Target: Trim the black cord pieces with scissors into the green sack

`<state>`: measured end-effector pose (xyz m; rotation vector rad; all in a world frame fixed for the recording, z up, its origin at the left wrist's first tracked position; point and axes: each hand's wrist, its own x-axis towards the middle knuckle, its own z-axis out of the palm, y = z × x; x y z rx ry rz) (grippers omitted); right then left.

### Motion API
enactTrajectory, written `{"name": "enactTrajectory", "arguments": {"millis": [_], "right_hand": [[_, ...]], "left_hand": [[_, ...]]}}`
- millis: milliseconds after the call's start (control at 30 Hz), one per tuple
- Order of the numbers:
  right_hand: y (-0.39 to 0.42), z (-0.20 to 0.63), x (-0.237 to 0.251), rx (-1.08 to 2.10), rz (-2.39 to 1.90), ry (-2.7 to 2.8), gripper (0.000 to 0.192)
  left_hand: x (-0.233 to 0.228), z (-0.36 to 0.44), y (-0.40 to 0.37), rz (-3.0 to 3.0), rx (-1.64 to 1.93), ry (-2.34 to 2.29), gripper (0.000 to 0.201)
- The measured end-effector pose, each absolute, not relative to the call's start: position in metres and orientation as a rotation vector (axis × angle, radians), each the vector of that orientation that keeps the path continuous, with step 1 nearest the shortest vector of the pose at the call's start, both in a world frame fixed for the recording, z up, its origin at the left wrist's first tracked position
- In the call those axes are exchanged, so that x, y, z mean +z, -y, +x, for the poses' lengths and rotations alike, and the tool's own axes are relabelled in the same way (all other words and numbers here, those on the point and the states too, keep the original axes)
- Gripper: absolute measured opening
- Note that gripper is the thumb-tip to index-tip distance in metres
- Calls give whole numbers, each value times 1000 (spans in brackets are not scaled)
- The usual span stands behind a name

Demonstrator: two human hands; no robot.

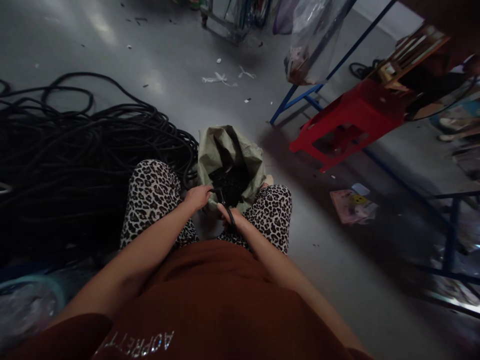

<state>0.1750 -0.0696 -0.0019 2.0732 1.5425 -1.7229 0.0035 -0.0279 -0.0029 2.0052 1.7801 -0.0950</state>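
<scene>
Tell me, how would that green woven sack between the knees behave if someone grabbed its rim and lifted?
The green sack would probably flop and crumple: its rim already folds and sags. It looks part-filled with dark pieces, so the bottom may hang heavy. The left hand and the right hand work a black cable piece at its mouth, beside the black cable pile.

The person wears a rust-brown top [210, 300] with pale capital lettering [140, 344] near its lower hem; below the top, leopard-print trousers [153, 192]; both forearms bare.
</scene>
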Motion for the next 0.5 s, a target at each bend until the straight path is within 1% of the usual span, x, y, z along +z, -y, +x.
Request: {"name": "enactTrajectory", "arguments": {"millis": [133, 500], "right_hand": [[69, 175, -3, -1743, 2059, -1534, 72], [69, 175, -13, -1768, 2027, -1558, 76]], "left_hand": [[0, 5, 29, 2036, -108, -1749, 36], [2, 8, 33, 2036, -112, -1717, 34]]}}
